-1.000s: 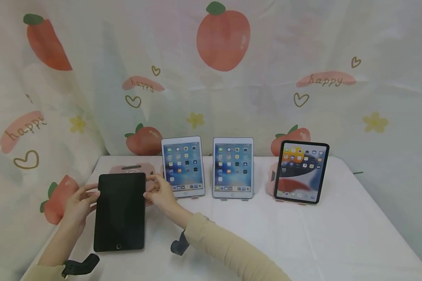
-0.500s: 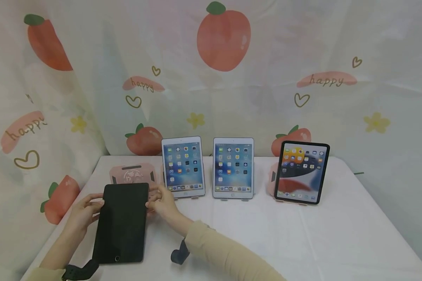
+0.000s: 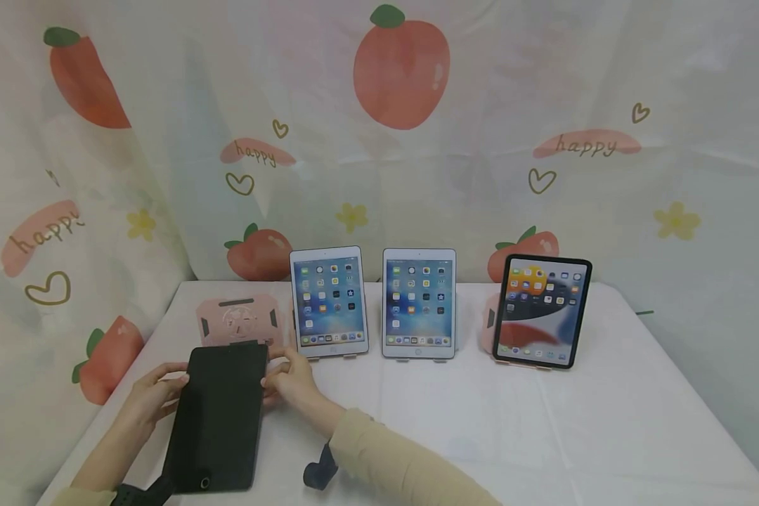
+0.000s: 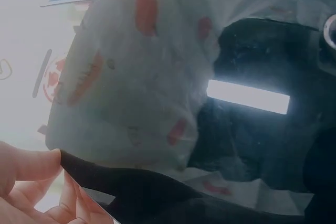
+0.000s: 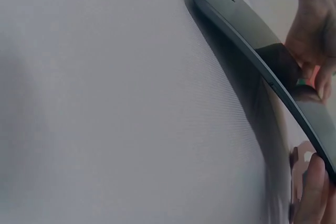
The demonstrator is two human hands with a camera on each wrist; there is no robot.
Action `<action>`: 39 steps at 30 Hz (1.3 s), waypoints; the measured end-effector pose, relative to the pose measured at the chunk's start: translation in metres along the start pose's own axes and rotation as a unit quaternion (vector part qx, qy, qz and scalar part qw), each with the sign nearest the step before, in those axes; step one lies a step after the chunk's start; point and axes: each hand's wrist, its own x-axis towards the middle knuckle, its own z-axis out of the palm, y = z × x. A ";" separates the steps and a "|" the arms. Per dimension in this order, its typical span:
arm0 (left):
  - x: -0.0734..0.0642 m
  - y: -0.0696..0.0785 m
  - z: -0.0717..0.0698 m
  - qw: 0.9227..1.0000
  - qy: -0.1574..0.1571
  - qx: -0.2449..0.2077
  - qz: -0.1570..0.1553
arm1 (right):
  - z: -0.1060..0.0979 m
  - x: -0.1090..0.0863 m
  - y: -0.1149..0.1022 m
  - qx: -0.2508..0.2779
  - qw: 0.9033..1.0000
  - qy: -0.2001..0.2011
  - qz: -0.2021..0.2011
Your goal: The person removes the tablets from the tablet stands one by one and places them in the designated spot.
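Observation:
A black tablet (image 3: 218, 422) with a dark screen and a round home button at its near end lies between my hands. My left hand (image 3: 154, 397) pinches its upper left side, thumb on the front and fingers behind. On the upper right side, my right hand (image 3: 296, 379) grips the edge. Reflections cover the tablet's screen (image 4: 147, 77) in the left wrist view. In the right wrist view the tablet (image 5: 262, 61) slants close over the white cloth, casting a shadow. Just beyond its far end stands a pink tablet stand (image 3: 237, 316), its lower part hidden.
Two white tablets (image 3: 330, 302) (image 3: 419, 303) with lit-looking home screens lean on stands at the table's back middle. Farther right a black-framed tablet (image 3: 540, 313) leans on a pink stand (image 3: 490, 323). A fruit-printed curtain (image 3: 455, 190) encloses the white-covered table (image 3: 512, 436).
Both hands have brought the black tablet nearer to me, its top end dropping lower in the head view. More of the pink stand behind it shows. The other tablets stay put.

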 end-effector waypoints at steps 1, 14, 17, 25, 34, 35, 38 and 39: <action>0.000 -0.001 0.000 1.000 0.000 0.002 -0.002 | 0.000 -0.001 0.001 -0.007 1.000 0.003 -0.003; 0.005 -0.008 -0.003 0.999 -0.014 0.027 -0.014 | 0.006 -0.005 0.012 0.006 0.998 -0.018 0.052; 0.006 -0.010 -0.004 0.999 -0.018 0.029 -0.014 | 0.006 -0.007 0.012 -0.014 0.998 -0.014 0.056; 0.006 -0.017 -0.001 0.999 -0.007 0.043 0.000 | 0.006 -0.009 0.009 -0.079 0.995 -0.007 0.055; 0.005 -0.016 0.006 0.990 0.024 0.133 0.034 | 0.006 -0.007 0.008 -0.149 0.987 -0.024 0.050; 0.004 -0.015 0.006 0.989 0.027 0.140 0.036 | 0.006 -0.007 0.008 -0.149 0.987 -0.027 0.051; 0.001 -0.013 0.007 0.986 0.035 0.157 0.040 | 0.005 -0.007 0.007 -0.148 0.987 -0.038 0.056; 0.001 -0.012 0.008 0.985 0.036 0.162 0.041 | 0.005 -0.007 0.006 -0.149 0.986 -0.041 0.055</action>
